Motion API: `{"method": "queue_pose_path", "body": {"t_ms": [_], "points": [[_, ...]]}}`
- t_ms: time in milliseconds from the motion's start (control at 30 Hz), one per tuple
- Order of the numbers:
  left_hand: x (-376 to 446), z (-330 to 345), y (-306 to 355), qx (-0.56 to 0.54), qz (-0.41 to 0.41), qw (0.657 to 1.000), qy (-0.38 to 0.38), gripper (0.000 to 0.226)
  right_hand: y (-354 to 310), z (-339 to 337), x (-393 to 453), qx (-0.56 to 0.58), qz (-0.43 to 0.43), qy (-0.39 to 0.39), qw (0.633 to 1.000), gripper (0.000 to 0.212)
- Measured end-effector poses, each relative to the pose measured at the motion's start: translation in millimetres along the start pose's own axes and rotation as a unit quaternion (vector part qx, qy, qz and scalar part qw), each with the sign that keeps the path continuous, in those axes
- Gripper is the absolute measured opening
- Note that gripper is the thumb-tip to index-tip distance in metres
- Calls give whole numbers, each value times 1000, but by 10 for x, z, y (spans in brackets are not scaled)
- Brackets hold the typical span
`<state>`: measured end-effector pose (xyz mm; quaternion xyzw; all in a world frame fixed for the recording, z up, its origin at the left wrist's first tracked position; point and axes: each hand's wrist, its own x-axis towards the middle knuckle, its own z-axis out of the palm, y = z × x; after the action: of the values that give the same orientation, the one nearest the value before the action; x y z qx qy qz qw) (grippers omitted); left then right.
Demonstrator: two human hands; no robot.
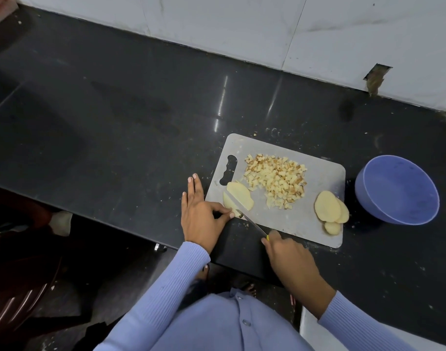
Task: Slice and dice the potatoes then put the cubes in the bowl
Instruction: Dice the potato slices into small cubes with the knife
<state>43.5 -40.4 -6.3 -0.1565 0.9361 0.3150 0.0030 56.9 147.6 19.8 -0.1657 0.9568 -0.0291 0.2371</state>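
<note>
Two fingers of the left hand [200,216] pinch the potato slice [238,196] on the board [300,216] beside the gripped knife [252,222], risking a nick; bowl [399,191] waits.

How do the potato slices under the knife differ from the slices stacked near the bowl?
The slices under the knife lie at the board's handle end, with the left hand pinching them and the knife, held by the right hand, cutting across them. The stacked slices sit untouched at the board's edge nearest the blue bowl, overlapping, whole and rounder. Both groups are pale, peeled and not yet diced.
</note>
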Motion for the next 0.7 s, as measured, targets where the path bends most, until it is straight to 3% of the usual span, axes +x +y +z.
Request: {"method": "queue_pose_path", "body": {"t_ms": [433,700], "points": [[-4,28,-15,-10,22,1000,1,6,130,-17,-73,58,21,39,997,36],[-2,86,-43,-83,-8,995,49,8,-144,-168,194,75,-32,49,995,38]]}}
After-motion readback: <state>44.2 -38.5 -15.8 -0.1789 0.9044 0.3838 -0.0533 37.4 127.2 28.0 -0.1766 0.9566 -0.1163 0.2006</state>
